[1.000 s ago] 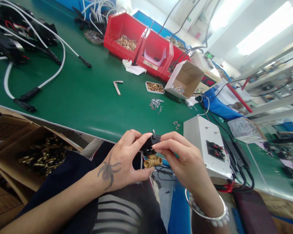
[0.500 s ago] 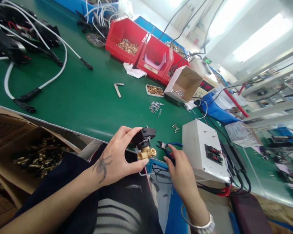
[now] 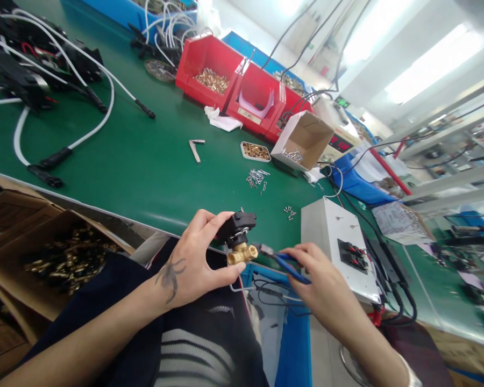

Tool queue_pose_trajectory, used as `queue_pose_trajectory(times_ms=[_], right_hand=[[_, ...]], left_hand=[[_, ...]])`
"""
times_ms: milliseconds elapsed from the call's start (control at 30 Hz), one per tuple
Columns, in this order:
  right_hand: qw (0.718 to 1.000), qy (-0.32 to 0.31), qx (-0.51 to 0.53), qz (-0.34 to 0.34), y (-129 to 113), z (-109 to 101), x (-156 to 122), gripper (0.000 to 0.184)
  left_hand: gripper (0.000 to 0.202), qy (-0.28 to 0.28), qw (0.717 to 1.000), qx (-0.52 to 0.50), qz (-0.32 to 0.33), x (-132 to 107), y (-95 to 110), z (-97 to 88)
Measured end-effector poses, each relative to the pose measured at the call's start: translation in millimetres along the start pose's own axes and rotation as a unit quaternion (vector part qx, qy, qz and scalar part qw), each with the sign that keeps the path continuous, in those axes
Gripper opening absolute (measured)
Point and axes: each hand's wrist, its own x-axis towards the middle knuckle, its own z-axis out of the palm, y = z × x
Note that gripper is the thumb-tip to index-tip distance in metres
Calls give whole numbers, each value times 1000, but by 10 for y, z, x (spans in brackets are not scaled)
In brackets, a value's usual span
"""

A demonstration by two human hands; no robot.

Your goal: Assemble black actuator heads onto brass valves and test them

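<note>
My left hand (image 3: 199, 258) is closed around a brass valve (image 3: 242, 252) topped by a black plastic actuator (image 3: 237, 226), held just over the near edge of the green table (image 3: 145, 166). My right hand (image 3: 326, 282) grips blue-handled pliers (image 3: 284, 260), whose metal jaws point left and almost touch the brass body. Both hands hover above my lap.
A white control box (image 3: 334, 242) with black sockets stands right of my hands. Loose metal pins (image 3: 257, 176), a small tray of brass parts (image 3: 255, 151), an open cardboard box (image 3: 304, 140) and red bins (image 3: 234, 80) lie farther back. White cables (image 3: 64, 80) sprawl left. A carton of brass parts (image 3: 64, 258) sits below left.
My right hand let go of the actuator, reached to the pliers at the table edge, picked them up and brought their jaws toward the valve. My left hand stayed put.
</note>
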Motion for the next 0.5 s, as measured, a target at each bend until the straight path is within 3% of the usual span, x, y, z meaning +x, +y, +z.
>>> queue_pose_trajectory(times_ms=[67, 100, 167, 200, 233, 267, 300, 367, 400, 433, 500], right_hand=[[984, 110, 130, 59, -105, -237, 8, 12], [958, 189, 198, 83, -158, -322, 24, 10], [880, 348, 314, 78, -250, -385, 82, 13], [850, 399, 339, 59, -281, -365, 120, 17], [844, 414, 339, 36, -300, -321, 159, 21], [860, 396, 322, 17, -306, -269, 196, 23], [894, 341, 290, 1, -301, -221, 226, 25], [962, 176, 205, -34, -267, -186, 257, 24], [978, 124, 164, -45, -247, -207, 253, 24], [983, 122, 129, -39, -228, -249, 237, 22], [977, 195, 87, -4, -210, -355, 180, 21]], left_hand=[[63, 7, 1000, -1, 6, 2, 1, 25], [63, 10, 1000, -5, 9, 2, 1, 40], [62, 10, 1000, -14, 12, 1, -4, 69], [62, 10, 1000, -18, 14, 0, -8, 80], [63, 9, 1000, -21, 17, 0, -13, 88], [63, 9, 999, -23, 21, 0, -19, 93], [64, 10, 999, -24, 23, 2, -23, 95], [65, 7, 999, -27, 22, 7, -29, 93], [65, 4, 999, -29, 19, 11, -29, 90], [65, 3, 999, -30, 17, 15, -27, 88], [65, 2, 999, -30, 13, 25, -22, 88]])
